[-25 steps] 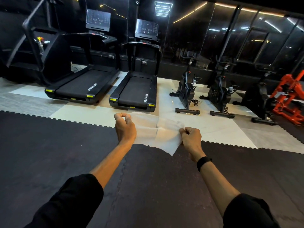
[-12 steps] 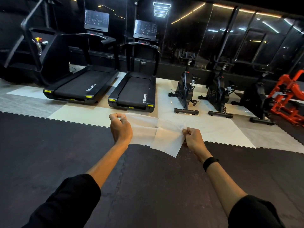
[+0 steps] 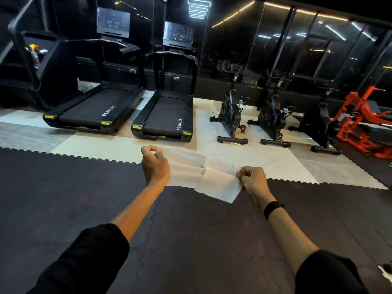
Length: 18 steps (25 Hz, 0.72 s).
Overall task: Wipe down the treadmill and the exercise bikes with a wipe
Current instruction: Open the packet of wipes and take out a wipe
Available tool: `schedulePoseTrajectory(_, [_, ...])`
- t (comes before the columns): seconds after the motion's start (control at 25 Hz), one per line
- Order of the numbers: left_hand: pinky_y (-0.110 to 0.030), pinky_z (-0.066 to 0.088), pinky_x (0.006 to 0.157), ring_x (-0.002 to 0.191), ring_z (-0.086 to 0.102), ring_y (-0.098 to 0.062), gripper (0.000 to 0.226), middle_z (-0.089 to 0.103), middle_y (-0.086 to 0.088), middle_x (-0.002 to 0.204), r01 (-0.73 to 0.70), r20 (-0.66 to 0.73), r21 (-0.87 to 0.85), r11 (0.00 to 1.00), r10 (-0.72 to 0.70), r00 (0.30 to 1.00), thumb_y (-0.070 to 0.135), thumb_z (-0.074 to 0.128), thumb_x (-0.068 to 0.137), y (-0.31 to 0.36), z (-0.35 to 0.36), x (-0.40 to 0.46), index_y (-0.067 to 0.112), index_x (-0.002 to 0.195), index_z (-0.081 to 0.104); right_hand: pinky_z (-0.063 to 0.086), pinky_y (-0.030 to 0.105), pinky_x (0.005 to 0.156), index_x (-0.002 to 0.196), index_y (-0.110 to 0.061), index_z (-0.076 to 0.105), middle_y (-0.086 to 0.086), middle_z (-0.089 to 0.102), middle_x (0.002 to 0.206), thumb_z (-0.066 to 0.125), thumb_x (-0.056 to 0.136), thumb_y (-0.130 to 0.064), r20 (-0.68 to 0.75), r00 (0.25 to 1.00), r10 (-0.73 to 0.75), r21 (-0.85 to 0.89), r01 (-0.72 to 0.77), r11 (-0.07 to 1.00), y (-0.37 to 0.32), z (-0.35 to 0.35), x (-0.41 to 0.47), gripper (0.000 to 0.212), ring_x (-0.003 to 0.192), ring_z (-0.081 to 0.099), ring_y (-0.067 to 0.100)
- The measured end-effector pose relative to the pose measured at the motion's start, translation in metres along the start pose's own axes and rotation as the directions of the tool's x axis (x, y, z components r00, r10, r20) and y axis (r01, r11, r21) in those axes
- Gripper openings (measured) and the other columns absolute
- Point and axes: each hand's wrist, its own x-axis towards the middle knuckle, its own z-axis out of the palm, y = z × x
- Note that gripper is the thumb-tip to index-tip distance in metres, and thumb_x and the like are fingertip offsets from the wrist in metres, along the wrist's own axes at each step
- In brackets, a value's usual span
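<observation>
Wipe (image 3: 203,177) hangs stretched between our fists: left hand (image 3: 156,164) pinches its upper corner, right hand (image 3: 253,180) its opposite edge, arms extended.

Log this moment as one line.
stage: wipe spread out | left hand: pinches wipe | right hand: pinches wipe | treadmills, bikes: untouched

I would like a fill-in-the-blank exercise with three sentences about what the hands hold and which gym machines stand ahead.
1. The left hand and right hand stretch a white ____ between them.
2. The number of treadmills side by side, left one and right one, is ____.
3. The belt of each treadmill bears the word ____.

Missing words: wipe; two; FITNESS
</observation>
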Motion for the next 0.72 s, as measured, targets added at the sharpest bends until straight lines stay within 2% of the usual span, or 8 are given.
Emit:
schedulePoseTrajectory(0.08, [-0.032,0.039,0.063,0.07,0.052,-0.02,0.006,0.052,0.002,0.074,0.007,0.009,-0.005,1.0,-0.007,1.0,0.013,0.041,0.099,-0.001,0.002,-0.001,0.012,0.098,0.047,0.043,0.03,0.062,0.086,0.015,0.067,0.015,0.064,0.075,0.058,0.091,0.007,-0.052,0.998,-0.022,-0.045,0.02,0.999,0.007,-0.011,-0.006,0.013,0.07,0.052,0.017])
schedulePoseTrajectory(0.12, [-0.032,0.039,0.062,0.071,0.053,-0.021,0.006,0.052,0.002,0.074,0.009,0.016,-0.005,1.0,-0.009,1.0,0.014,0.041,0.099,-0.001,0.003,-0.003,0.012,0.098,0.047,0.043,0.03,0.062,0.084,0.013,0.067,0.014,0.062,0.074,0.058,0.092,0.005,-0.072,0.997,-0.014,-0.04,0.011,0.999,0.01,-0.017,-0.011,0.015,0.07,0.051,0.018])
schedulePoseTrajectory(0.28, [-0.023,0.036,0.053,0.065,0.051,-0.009,0.006,0.053,0.005,0.074,0.01,0.114,0.035,0.999,-0.014,0.993,0.017,0.046,0.099,-0.01,0.016,-0.019,0.012,0.098,0.05,0.033,0.029,0.057,0.062,-0.005,0.057,0.009,0.058,0.07,0.055,0.092,0.001,-0.144,0.988,0.06,0.051,-0.053,0.997,0.034,-0.04,-0.032,0.031,0.067,0.046,0.021])
schedulePoseTrajectory(0.44, [-0.031,0.045,0.066,0.073,0.058,-0.021,0.011,0.062,-0.003,0.082,0.046,0.327,0.057,0.997,-0.062,0.943,0.022,0.056,0.094,-0.034,0.044,-0.05,0.011,0.092,0.057,0.045,0.026,0.054,0.072,-0.003,0.066,0.01,0.066,0.073,0.054,0.093,-0.003,-0.192,0.968,0.161,0.102,-0.143,0.984,0.064,-0.056,-0.071,0.024,0.06,0.054,0.016])
schedulePoseTrajectory(0.56, [-0.03,0.047,0.067,0.075,0.059,-0.018,0.012,0.061,0.001,0.078,0.091,0.565,0.068,0.994,-0.114,0.817,0.022,0.064,0.09,-0.05,0.067,-0.098,0.012,0.085,0.06,0.05,0.033,0.06,0.081,-0.003,0.069,0.018,0.07,0.083,0.055,0.096,-0.011,-0.202,0.948,0.248,0.119,-0.227,0.966,0.103,-0.07,-0.111,0.022,0.067,0.061,0.019])
schedulePoseTrajectory(0.64, [-0.03,0.053,0.071,0.08,0.064,-0.016,0.014,0.065,0.001,0.081,0.117,0.709,0.095,0.989,-0.15,0.689,0.025,0.068,0.087,-0.054,0.078,-0.14,0.013,0.083,0.062,0.051,0.036,0.064,0.085,-0.001,0.069,0.022,0.07,0.084,0.06,0.097,-0.018,-0.21,0.926,0.313,0.181,-0.278,0.943,0.125,-0.083,-0.142,0.023,0.068,0.062,0.02])
schedulePoseTrajectory(0.72, [-0.023,0.055,0.071,0.076,0.067,-0.002,0.014,0.067,0.0,0.079,0.154,0.826,0.071,0.985,-0.145,0.545,0.023,0.071,0.084,-0.051,0.082,-0.185,0.012,0.08,0.063,0.051,0.033,0.063,0.087,-0.001,0.068,0.016,0.068,0.076,0.067,0.094,-0.028,-0.21,0.906,0.368,0.253,-0.313,0.916,0.137,-0.098,-0.174,0.027,0.067,0.062,0.017])
